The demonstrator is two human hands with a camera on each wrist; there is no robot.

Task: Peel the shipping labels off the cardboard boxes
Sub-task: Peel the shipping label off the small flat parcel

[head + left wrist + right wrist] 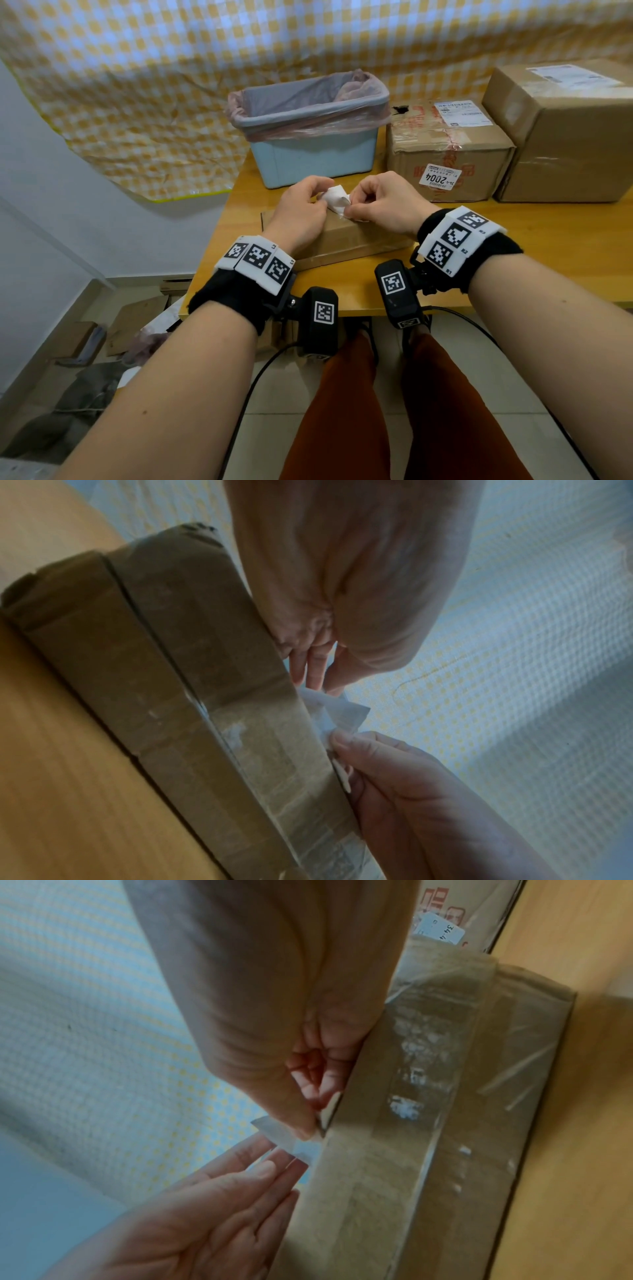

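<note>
Both hands over flat box (346, 236), near edge of table (548, 240). Left hand (301, 214) and right hand (387, 205) close together, each pinching crumpled white label (337, 200) between thumb and fingertips. Label mostly lifted off box top; lower edge at the box's far top edge, cannot tell whether still stuck. Seen from left wrist: label (337, 715) bunched just past box edge (192, 685), right thumb on it. Seen from right wrist: strip of label (291, 1139) held at box rim, left fingers (263, 1172) straight beneath it.

Clear tape along box side, glossy, scuffed.

Blue bin (311, 137) with pink liner directly behind hands, at table's far side. Right of bin: taped box (448, 154) with one label on top (460, 113) and one sticker on front (440, 176) reading 2004. Further right, touching it: large box (565, 137), label on top (572, 77).

Yellow-checked cloth (171, 68) behind table.
</note>
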